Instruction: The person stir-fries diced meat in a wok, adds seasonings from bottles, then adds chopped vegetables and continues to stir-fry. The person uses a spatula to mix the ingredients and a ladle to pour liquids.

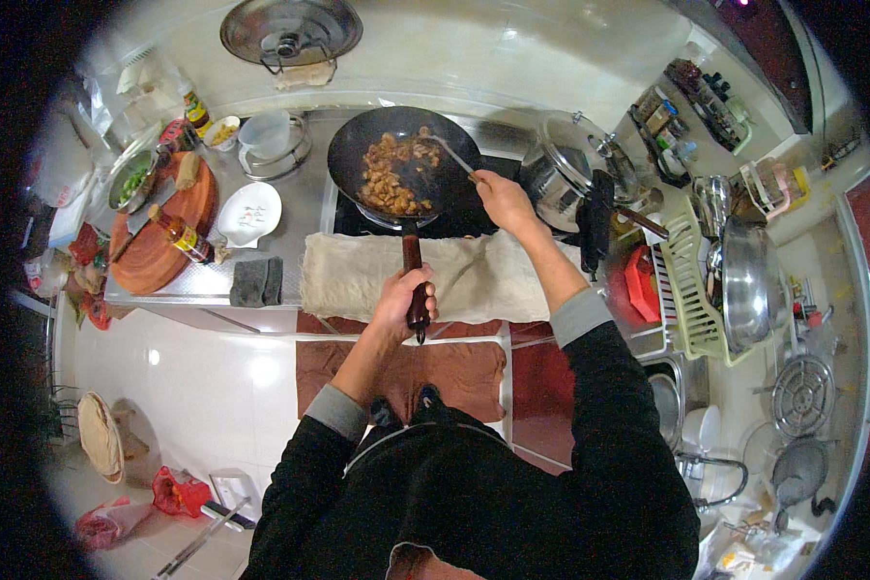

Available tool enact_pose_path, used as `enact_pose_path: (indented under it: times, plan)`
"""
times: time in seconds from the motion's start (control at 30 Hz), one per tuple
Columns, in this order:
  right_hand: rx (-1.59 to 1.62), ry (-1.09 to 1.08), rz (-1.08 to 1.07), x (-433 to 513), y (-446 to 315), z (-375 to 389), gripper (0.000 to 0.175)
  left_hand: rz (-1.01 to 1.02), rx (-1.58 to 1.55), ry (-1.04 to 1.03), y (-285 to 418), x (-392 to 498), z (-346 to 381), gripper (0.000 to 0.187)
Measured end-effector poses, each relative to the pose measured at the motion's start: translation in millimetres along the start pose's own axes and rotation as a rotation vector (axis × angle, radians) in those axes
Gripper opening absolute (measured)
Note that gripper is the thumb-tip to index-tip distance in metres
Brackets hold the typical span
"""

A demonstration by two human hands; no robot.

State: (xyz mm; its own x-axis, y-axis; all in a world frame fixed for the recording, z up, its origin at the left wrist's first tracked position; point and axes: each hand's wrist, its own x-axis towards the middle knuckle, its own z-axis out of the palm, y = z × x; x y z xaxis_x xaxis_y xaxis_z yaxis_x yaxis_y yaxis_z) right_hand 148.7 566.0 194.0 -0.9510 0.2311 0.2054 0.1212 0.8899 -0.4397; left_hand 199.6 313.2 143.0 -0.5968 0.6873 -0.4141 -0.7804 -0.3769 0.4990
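My left hand is closed around the dark wooden handle of a black wok, which sits on the stove. Browned chunks of food, perhaps meat, lie mostly over the wok's left and middle part. In my right hand is the handle of a metal spatula; its far end reaches into the food near the back of the wok. A folded beige cloth covers the counter's front edge beneath my forearms.
At left, a round wooden chopping board carries a cleaver and a sauce bottle. A white dish and a dark folded cloth lie nearer. Right of the wok stand a lidded steel pot and a dish rack.
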Motion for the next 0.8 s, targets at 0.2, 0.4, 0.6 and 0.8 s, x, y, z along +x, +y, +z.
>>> enact_pose_path:
  times: [0.2,0.4,0.6,0.8]
  plan:
    - [0.676,-0.184,0.332,20.5,-12.7,49.1,0.037,-0.023,0.038,0.025,-0.2,2.2,-1.4,0.027]
    - [0.109,-0.411,-0.213,-18.4,-30.1,-13.2,0.037,-0.004,0.047,0.032,0.1,-1.5,3.5,0.028]
    - [-0.008,-0.463,-0.324,-43.4,-29.6,-140.0,0.03,0.048,0.102,0.089,-1.5,-4.3,10.5,0.032]
    - [0.084,-0.351,-0.1,-23.5,-8.0,-66.9,0.03,0.027,0.127,0.095,-1.2,-1.6,8.6,0.032]
